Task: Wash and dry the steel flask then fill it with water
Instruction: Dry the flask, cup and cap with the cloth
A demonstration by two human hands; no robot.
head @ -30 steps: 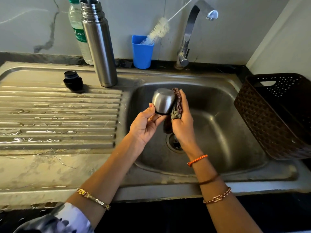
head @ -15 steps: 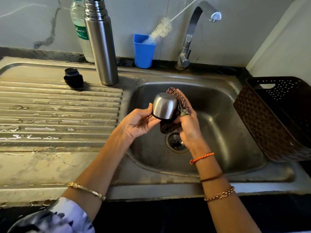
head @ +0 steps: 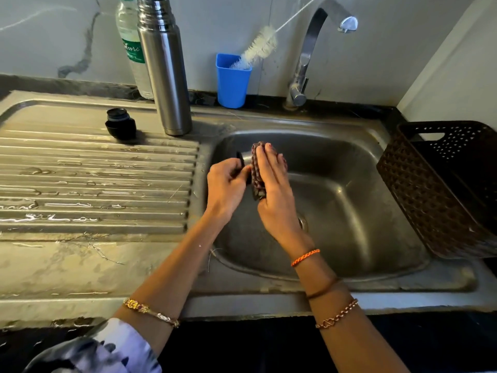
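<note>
the stainless steel sink basin [head: 349,211] lay below both of my hands, with its ribbed steel draining board [head: 94,184] wet to the left. the tall cylindrical steel flask [head: 165,68] stood upright and uncapped at the back of that board, just beside the basin's rim and apart from my hands; its small black stopper [head: 120,123] sat near it on the board. the curved chrome tap [head: 317,44] showed no water running. my right hand [head: 274,189] pressed a dark woven scrubbing cloth [head: 256,173] with fingers laid nearly straight over it, against the flask's steel cup lid [head: 246,159], most of which was hidden. my left hand [head: 228,181] was curled round the lid's rim end, grasping it over the basin. judgement: the step in hand was cleaning the lid. to do it well, the left hand should turn the lid while the cloth stays flat on it, so the whole dome is covered, and the rim and inside should get a pass too. a wet steel lid is likely to slip; work was best kept low over the basin.
</note>
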